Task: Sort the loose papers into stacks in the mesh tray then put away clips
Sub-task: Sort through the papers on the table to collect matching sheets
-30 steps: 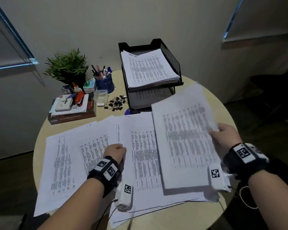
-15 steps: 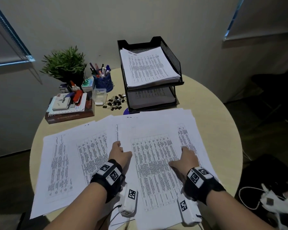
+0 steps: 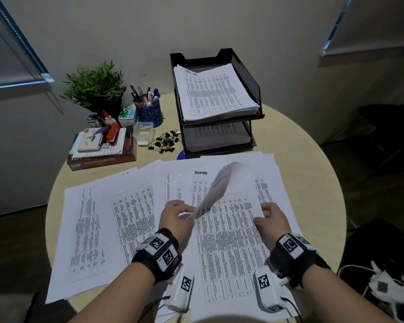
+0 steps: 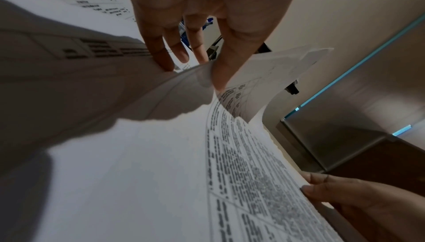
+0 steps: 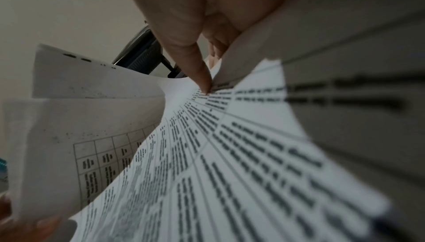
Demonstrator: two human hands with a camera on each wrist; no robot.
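Loose printed papers [image 3: 91,229] lie fanned over the round table. My left hand [image 3: 184,212] pinches the left edge of the top sheet [image 3: 217,190], which curls up off the pile; in the left wrist view the thumb and fingers [image 4: 216,74] meet on that edge [image 4: 264,74]. My right hand [image 3: 262,213] grips the same sheet's right edge, with the thumb [image 5: 202,80] on the print [image 5: 230,155] and the fingers underneath. The black two-tier mesh tray [image 3: 245,73] stands at the back, with a paper stack [image 3: 215,92] in its top tier. Black binder clips [image 3: 165,142] lie loose to its left.
A clear plastic box [image 3: 144,131] stands beside the clips. Behind it are a blue pen cup [image 3: 149,113] and a potted plant [image 3: 96,87]. A stack of books and stationery [image 3: 100,145] sits at the back left. The table's bare right edge [image 3: 313,171] curves toward a dark floor.
A second ago my right hand held a sheet lifted on the right. Then both hands lay on the pile. Now the left hand has peeled up the top sheet's left edge.
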